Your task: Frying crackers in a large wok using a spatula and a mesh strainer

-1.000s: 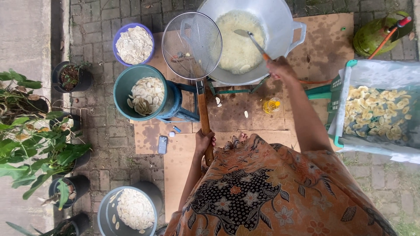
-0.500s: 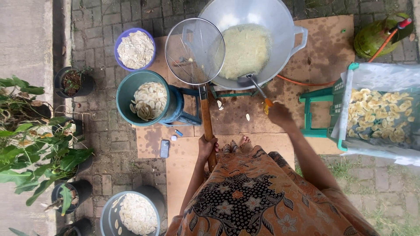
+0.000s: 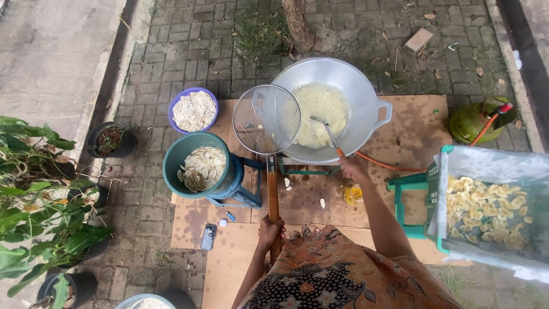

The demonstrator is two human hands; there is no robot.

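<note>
My left hand [image 3: 270,230] grips the long wooden handle of a round wire-mesh skimmer [image 3: 266,119], whose empty net hovers over the left rim of a big metal wok [image 3: 366,91]. My right hand [image 3: 353,167] holds the orange-handled stirring tool [image 3: 327,132], its metal end dipped in the pale frothing oil and chips inside the wok. A teal bucket [image 3: 174,154] of raw sliced chips stands left of the skimmer, with a purple bowl [image 3: 174,105] of slices behind it.
A lined green crate [image 3: 433,189] of fried chips sits at right on a green stool. A green gas cylinder [image 3: 472,121] with an orange hose stands far right. A phone [image 3: 209,236] lies on the cardboard. Potted plants [image 3: 40,189] line the left.
The view has tilted so more paving shows beyond the wok. My right hand swung out, drew back toward me, then returned to the stirring tool in the oil. The skimmer stays held.
</note>
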